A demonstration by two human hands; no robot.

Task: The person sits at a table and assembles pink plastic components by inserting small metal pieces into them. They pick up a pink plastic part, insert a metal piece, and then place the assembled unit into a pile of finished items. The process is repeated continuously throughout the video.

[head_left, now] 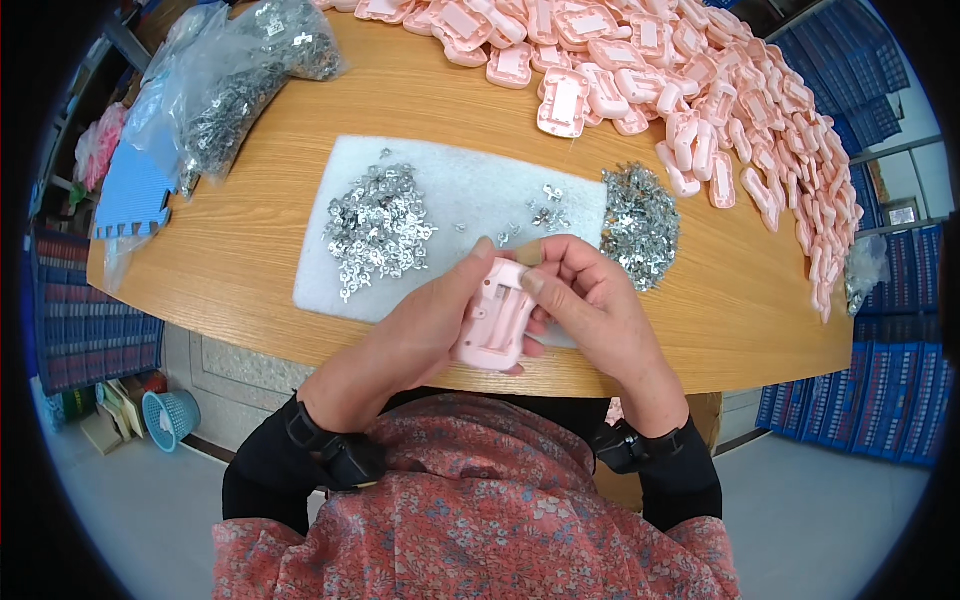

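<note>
Above the table's near edge, a pink plastic casing (492,318) with a long open compartment is tilted up between my hands. My left hand (440,315) is closed around its left side, thumb along the upper edge. At the casing's upper right corner, my right hand (595,310) is closed, its thumb pressing there and other fingers curled behind. A beige wrap (527,252) covers a fingertip there. Whether a small metal piece sits under the thumb is hidden. Beyond lies a white foam sheet (470,170) with a heap of small metal clips (380,225) and a few scattered metal pieces (548,212).
A second pile of metal parts (640,228) adjoins the foam's right edge. Many pink casings (640,60) cover the table's far right. Clear bags of metal parts (235,100) and a blue foam mat (133,190) lie at far left. A blue basket (170,418) stands on the floor.
</note>
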